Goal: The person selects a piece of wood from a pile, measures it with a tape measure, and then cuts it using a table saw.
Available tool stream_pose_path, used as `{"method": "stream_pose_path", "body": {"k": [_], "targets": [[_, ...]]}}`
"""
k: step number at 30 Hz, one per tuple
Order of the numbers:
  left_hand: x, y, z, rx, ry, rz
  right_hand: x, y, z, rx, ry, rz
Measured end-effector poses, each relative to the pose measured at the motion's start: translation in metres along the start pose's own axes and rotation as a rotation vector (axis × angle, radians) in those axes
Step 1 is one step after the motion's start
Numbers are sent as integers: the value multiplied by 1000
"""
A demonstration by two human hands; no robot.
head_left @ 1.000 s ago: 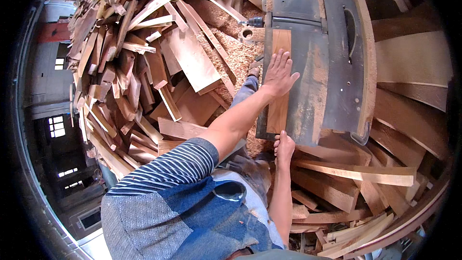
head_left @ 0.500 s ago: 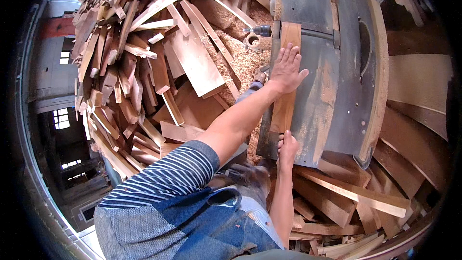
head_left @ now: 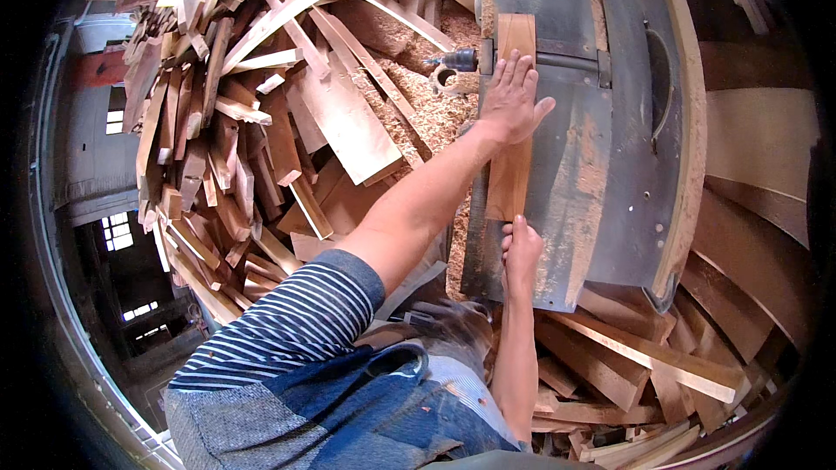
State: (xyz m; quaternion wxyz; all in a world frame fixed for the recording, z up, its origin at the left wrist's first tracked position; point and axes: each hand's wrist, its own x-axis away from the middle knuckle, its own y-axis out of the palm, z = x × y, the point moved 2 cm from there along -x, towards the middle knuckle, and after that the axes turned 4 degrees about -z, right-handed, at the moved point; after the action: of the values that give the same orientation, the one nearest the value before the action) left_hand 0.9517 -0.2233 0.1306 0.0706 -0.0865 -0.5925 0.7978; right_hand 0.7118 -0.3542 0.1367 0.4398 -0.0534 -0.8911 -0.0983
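A narrow reddish-brown wooden board [head_left: 510, 172] lies lengthwise along the left edge of a grey metal jointer table [head_left: 566, 165]. Its far end reaches past the dark cutter slot [head_left: 566, 55] that crosses the table. My left hand [head_left: 514, 103] rests flat on top of the board, fingers stretched away from me and thumb out to the right, just on the near side of the slot. At the board's near end, my right hand [head_left: 522, 252] is closed, its thumb up against the end; the curled fingers are partly hidden.
A big heap of offcuts [head_left: 209, 122] fills the left. Wood shavings [head_left: 418, 70] lie between it and the machine, near a drill chuck [head_left: 460, 60] projecting from the table's side. A wooden fence [head_left: 684, 139] edges the right. More planks [head_left: 644, 352] lie near right.
The board has slid a little farther away from me across the slot. Both hands have travelled with it, the left still flat on top and the right still at the near end.
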Motion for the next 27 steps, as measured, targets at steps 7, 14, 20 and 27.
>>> {"method": "stream_pose_path", "body": {"k": [7, 14, 20, 27], "targets": [[-31, 1, -15, -19, 24, 34, -14, 17, -28, 51, 20, 10], [-54, 2, -25, -20, 23, 35, -36, 24, -30, 20, -60, -19], [-76, 3, -34, -28, 76, 61, -48, 31, -37, 43, -58, -47], [-98, 3, -38, -29, 77, 59, -53, 40, -54, -50, -32, -8]]}}
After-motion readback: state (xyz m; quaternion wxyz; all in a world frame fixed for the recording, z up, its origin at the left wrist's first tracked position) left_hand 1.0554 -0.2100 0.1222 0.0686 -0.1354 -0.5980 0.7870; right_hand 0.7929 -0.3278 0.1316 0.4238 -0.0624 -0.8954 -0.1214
